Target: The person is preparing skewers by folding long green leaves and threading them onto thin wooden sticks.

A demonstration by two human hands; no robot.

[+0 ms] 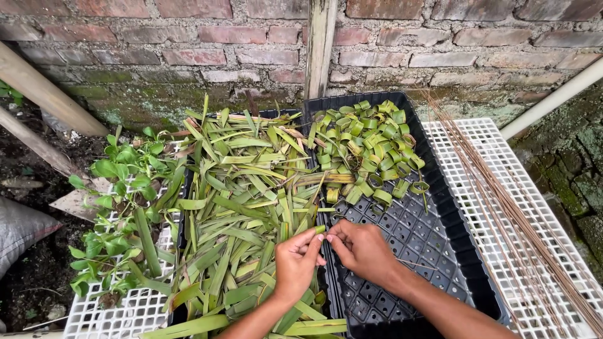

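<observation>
My left hand (295,260) and my right hand (363,250) meet over the seam between two black trays, fingertips pinched together on a short green leaf strip (320,230). A thin brown stick (419,265) lies across the right wrist area. Under the left hand is a heap of cut green leaf strips (245,194). Beyond the hands, a pile of leaf strips curled into small rings (367,147) fills the far half of the black tray (440,207).
A white plastic grid (502,188) at right carries a bundle of long thin brown sticks (496,188). Small green plants (122,188) grow at left on another white grid (119,314). A brick wall (251,37) and wooden poles stand behind.
</observation>
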